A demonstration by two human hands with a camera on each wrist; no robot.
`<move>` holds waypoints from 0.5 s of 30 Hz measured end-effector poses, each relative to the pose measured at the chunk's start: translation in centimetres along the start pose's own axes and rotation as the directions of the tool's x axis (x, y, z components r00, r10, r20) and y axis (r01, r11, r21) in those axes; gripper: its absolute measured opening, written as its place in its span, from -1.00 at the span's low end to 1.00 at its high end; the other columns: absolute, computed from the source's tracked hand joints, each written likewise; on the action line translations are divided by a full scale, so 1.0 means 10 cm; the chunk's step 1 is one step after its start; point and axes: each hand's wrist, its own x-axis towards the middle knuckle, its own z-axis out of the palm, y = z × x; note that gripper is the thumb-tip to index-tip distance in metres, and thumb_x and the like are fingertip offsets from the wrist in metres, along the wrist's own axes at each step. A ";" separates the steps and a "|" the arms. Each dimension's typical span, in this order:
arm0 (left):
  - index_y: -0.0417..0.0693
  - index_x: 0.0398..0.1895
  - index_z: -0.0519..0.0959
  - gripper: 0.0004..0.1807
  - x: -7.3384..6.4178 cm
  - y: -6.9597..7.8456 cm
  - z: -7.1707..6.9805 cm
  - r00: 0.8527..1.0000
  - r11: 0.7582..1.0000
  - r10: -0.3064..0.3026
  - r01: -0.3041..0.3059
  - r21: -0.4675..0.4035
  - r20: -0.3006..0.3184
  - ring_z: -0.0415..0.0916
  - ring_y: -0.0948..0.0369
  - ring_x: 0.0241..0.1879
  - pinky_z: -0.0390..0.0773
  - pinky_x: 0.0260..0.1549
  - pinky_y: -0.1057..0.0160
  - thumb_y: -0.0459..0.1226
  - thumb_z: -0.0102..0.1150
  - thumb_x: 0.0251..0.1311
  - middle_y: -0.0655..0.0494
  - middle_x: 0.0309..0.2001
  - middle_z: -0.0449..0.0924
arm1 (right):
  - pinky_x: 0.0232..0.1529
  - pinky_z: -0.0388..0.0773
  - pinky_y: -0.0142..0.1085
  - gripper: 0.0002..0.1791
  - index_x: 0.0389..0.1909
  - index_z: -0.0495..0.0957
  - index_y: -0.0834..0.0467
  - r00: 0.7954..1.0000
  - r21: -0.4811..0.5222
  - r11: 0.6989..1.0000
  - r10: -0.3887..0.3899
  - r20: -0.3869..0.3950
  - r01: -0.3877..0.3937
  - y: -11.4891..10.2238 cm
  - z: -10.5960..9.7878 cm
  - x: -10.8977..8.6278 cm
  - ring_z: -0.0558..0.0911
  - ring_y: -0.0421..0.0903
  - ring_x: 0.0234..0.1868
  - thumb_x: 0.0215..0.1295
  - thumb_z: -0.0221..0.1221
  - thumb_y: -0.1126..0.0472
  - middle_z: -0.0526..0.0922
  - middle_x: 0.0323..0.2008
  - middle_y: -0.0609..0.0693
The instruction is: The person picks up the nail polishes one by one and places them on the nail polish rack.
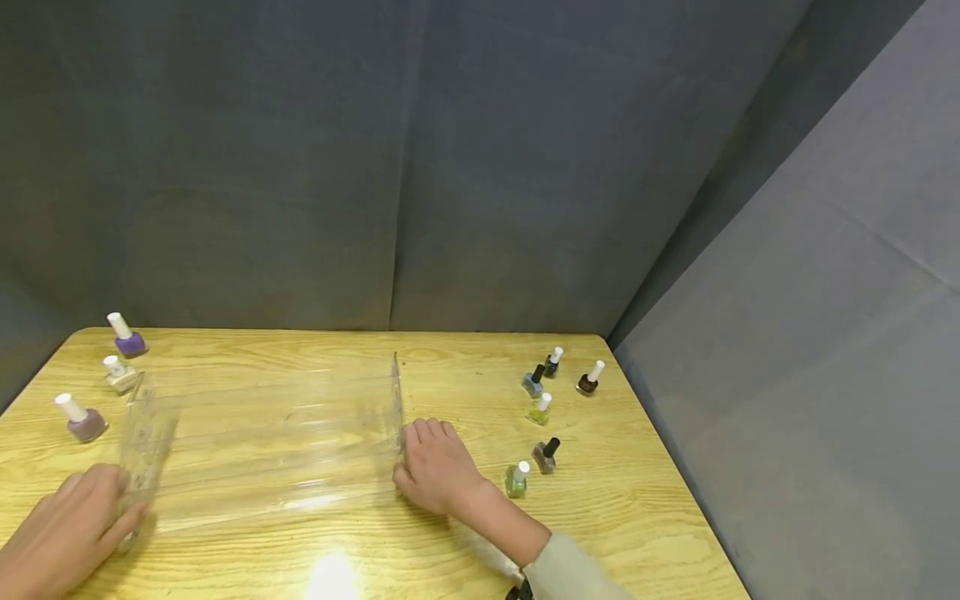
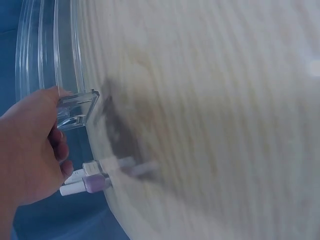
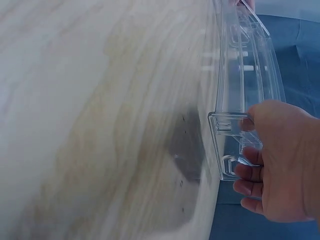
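Observation:
A clear plastic tiered rack (image 1: 277,457) stretches across the left and middle of the wooden table, its steps facing the head camera. My left hand (image 1: 75,527) grips its left end panel, thumb on the near side. At the opposite end, my right hand (image 1: 438,468) holds the right panel with the fingers over its outer side. The left wrist view shows that hand's thumb at the edge of the rack's end (image 2: 75,102). In the right wrist view, the thumb and fingers are curled about the end panel (image 3: 227,116).
Purple (image 1: 131,343), cream (image 1: 122,380) and mauve (image 1: 87,426) nail polish bottles stand left of the rack. Several more stand at right, including a green one (image 1: 515,482) near my right forearm and a dark one (image 1: 587,383) farther back. Grey fabric walls (image 1: 495,183) border the table.

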 end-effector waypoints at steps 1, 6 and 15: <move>-0.17 -0.35 0.33 -0.66 0.01 0.01 0.00 1.000 1.000 0.014 -0.014 0.001 -0.012 0.11 0.19 -0.52 0.14 -0.60 0.30 -0.23 0.34 0.22 0.12 -0.46 0.19 | -0.11 0.31 -0.22 -0.77 -0.28 0.26 0.09 1.000 -0.002 1.000 0.000 -0.005 0.000 0.02 -0.01 0.00 0.25 -0.11 -0.31 0.43 -0.10 0.00 0.22 -0.40 -0.07; -0.14 -0.33 0.32 -0.67 0.11 0.07 -0.04 0.998 0.998 0.056 -0.056 -0.015 -0.027 0.12 0.21 -0.49 0.14 -0.57 0.30 -0.22 0.32 0.25 0.13 -0.44 0.20 | -0.14 0.29 -0.23 -0.77 -0.29 0.26 0.09 1.000 -0.011 1.000 0.009 -0.008 -0.009 0.10 -0.07 -0.01 0.25 -0.10 -0.32 0.43 -0.07 0.01 0.21 -0.40 -0.07; -0.20 -0.27 0.37 -0.68 0.41 0.17 -0.08 0.987 0.991 0.131 -0.133 -0.008 -0.090 0.19 0.19 -0.46 0.22 -0.53 0.24 -0.24 0.33 0.22 0.10 -0.39 0.33 | -0.14 0.32 -0.22 -0.72 -0.23 0.28 0.13 0.998 -0.046 0.997 0.061 0.022 -0.060 0.26 -0.14 0.01 0.31 -0.07 -0.28 0.47 -0.06 -0.03 0.25 -0.37 -0.05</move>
